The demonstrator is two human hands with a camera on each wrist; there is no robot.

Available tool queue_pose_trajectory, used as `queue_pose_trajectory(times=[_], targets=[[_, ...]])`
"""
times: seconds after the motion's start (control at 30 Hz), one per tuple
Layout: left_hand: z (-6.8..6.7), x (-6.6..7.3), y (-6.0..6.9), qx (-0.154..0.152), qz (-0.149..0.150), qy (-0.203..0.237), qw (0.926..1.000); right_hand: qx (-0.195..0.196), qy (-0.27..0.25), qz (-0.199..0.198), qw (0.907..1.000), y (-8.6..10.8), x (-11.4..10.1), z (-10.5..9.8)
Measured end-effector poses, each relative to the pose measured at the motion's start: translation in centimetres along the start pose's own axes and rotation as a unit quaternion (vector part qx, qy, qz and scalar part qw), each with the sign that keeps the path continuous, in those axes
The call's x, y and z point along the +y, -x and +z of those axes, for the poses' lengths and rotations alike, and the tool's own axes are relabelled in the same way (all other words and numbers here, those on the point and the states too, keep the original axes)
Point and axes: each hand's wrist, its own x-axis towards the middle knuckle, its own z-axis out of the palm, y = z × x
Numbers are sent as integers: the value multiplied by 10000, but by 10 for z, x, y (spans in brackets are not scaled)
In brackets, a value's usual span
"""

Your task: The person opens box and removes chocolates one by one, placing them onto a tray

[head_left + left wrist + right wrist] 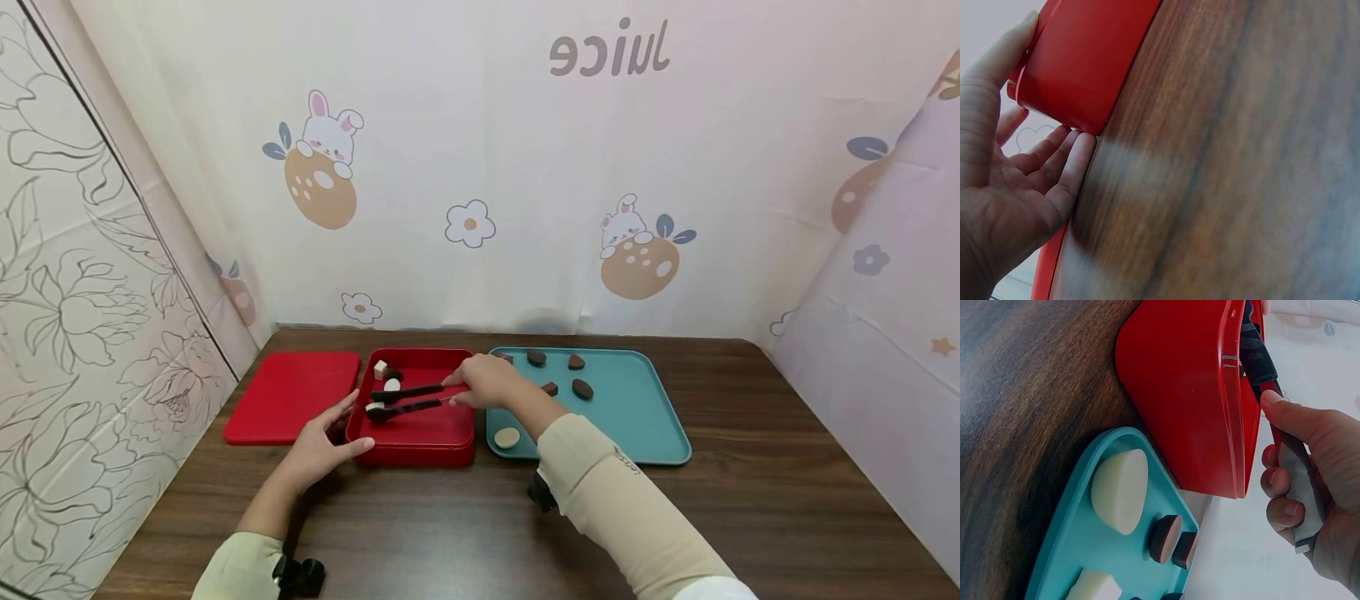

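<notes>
Right hand (pixel 491 383) grips black-tipped metal tongs (pixel 408 407), long axis leftward into the red rectangular box (pixel 427 455), a small white piece (pixel 374 407) lying at their tips nearer the outspread left hand (pixel 318 450) touching the box.

The head view is bright; in the left wrist view, glare pales the blurred tabletop (pixel 1210 150).

box (pixel 1175 394): plain red
tongs (pixel 408 408): black, red, silver
tray (pixel 637 417): teal, I'd say
table (pixel 450 533): brown woodgrain
curtain (pixel 525 167): bunny-and-flower print
</notes>
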Motion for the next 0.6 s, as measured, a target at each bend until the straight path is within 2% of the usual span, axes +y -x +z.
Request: queue_pose_trajectory(times=[0.3, 0.6], targets=[[0, -1, -2, 33, -22, -90, 10000, 168, -34, -246, 9996, 13, 5, -1], [1, 0, -3, -20, -102, -162, 9998, 479, -60, -332, 9983, 28, 10, 3]])
